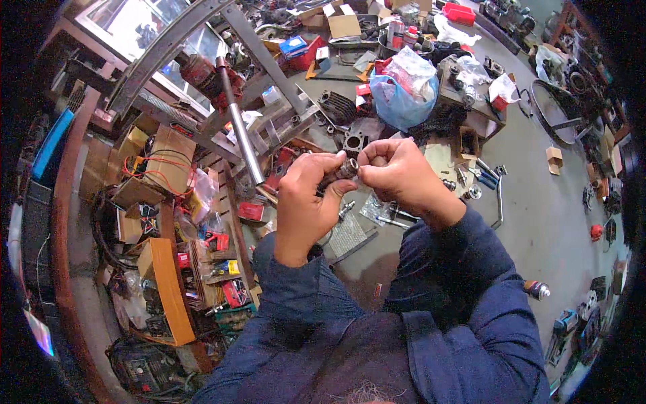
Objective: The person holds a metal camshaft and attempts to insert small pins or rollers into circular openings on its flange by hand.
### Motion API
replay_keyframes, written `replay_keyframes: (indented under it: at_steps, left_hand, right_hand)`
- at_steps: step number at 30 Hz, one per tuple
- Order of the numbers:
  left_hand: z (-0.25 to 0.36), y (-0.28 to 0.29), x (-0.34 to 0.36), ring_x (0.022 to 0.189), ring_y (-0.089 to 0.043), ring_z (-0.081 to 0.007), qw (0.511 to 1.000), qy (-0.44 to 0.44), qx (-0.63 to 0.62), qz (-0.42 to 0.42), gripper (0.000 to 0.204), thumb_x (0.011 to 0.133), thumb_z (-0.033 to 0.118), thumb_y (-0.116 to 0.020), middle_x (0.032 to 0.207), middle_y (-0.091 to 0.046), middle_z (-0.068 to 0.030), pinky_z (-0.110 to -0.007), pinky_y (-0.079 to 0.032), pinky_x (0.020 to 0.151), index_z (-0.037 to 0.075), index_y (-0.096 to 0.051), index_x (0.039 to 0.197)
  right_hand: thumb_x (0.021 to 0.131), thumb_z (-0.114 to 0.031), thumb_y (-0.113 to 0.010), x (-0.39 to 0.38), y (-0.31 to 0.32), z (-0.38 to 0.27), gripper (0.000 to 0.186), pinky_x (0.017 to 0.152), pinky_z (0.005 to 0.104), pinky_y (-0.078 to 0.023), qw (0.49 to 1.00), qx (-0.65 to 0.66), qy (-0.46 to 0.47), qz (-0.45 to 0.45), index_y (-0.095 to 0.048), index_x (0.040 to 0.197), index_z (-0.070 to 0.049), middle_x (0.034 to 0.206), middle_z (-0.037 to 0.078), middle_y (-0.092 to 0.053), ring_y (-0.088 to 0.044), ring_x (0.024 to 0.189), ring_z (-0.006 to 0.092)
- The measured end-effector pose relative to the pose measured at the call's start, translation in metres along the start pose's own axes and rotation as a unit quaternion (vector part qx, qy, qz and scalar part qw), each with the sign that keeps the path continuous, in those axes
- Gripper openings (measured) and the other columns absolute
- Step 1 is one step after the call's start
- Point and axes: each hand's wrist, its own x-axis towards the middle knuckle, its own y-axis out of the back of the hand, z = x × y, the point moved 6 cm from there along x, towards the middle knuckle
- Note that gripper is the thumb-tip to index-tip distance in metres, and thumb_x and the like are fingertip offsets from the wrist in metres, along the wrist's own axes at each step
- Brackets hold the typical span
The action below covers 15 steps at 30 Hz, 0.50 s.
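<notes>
My left hand (pixel 304 202) is closed around a small cylindrical metal part (pixel 346 169), with the thumb below and fingers above. The part's round end points toward my right hand. My right hand (pixel 407 176) is pinched right beside that end, thumb against curled fingers. What it grips, if anything, is hidden by the fingers. Both hands are raised in front of my body, over my knees. Just beyond them, a metal engine block with a round bore (pixel 354 140) lies on the floor.
A metal press frame with a steel rod (pixel 243 145) stands at the left. Farther off is a blue plastic bag (pixel 397 108). Pliers (pixel 483 178) and a long-handled wrench (pixel 500 195) lie on the floor to the right. An orange wooden drawer (pixel 168 289) sits at the lower left.
</notes>
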Motion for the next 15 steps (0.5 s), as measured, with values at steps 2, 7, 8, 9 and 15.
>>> replay_keyframes:
  at_steps: [2,7,8,9,15]
  left_hand:
    - [0.0,-0.001,0.001,0.089,-0.069,-0.0217,0.999,-0.015,0.03,-0.006,0.034,0.076,0.005,-0.08,0.098,-0.07,-0.0135,-0.032,-0.054,0.079,0.001,-0.067,0.107]
    - [-0.004,0.0,0.0,0.089,-0.068,-0.0213,1.0,0.008,0.017,-0.005,0.034,0.076,0.004,-0.08,0.097,-0.07,-0.0127,-0.032,-0.053,0.078,0.001,-0.067,0.107]
    - [-0.006,-0.001,0.0,0.088,-0.068,-0.0206,1.0,0.016,0.0,0.001,0.034,0.075,0.005,-0.08,0.097,-0.07,-0.0123,-0.031,-0.053,0.078,0.002,-0.067,0.107]
    - [-0.008,-0.001,0.0,0.088,-0.068,-0.0206,1.0,0.016,-0.001,0.0,0.034,0.075,0.005,-0.08,0.097,-0.07,-0.0123,-0.031,-0.053,0.078,0.002,-0.067,0.107]
    - [-0.016,0.001,-0.003,0.087,-0.066,-0.015,0.998,0.052,-0.02,0.001,0.034,0.078,0.007,-0.081,0.094,-0.069,-0.008,-0.029,-0.052,0.075,0.002,-0.068,0.108]
  right_hand:
    - [0.079,-0.011,-0.07,-0.001,-0.001,0.003,0.013,0.045,0.0224,-0.035,1.0,0.016,-0.005,0.009,-0.069,0.087,-0.001,0.065,-0.003,-0.058,-0.048,0.051,0.0042]
    - [0.08,-0.012,-0.071,0.0,0.0,0.003,0.014,0.044,0.0222,-0.035,0.999,0.002,0.006,0.036,-0.069,0.087,0.0,0.064,-0.003,-0.059,-0.049,0.05,0.0043]
    - [0.08,-0.012,-0.071,0.0,0.001,0.002,0.014,0.044,0.0222,-0.035,0.999,0.002,0.006,0.037,-0.069,0.087,0.0,0.064,-0.003,-0.059,-0.049,0.05,0.0043]
    - [0.08,-0.013,-0.072,0.0,0.002,0.0,0.015,0.044,0.0222,-0.035,0.999,-0.012,0.015,0.031,-0.069,0.087,0.0,0.064,-0.003,-0.059,-0.049,0.05,0.0042]
    - [0.083,-0.018,-0.075,-0.001,0.001,-0.003,0.021,0.045,0.0224,-0.036,0.998,-0.029,0.051,0.015,-0.071,0.09,0.001,0.065,-0.003,-0.06,-0.05,0.051,0.0035]
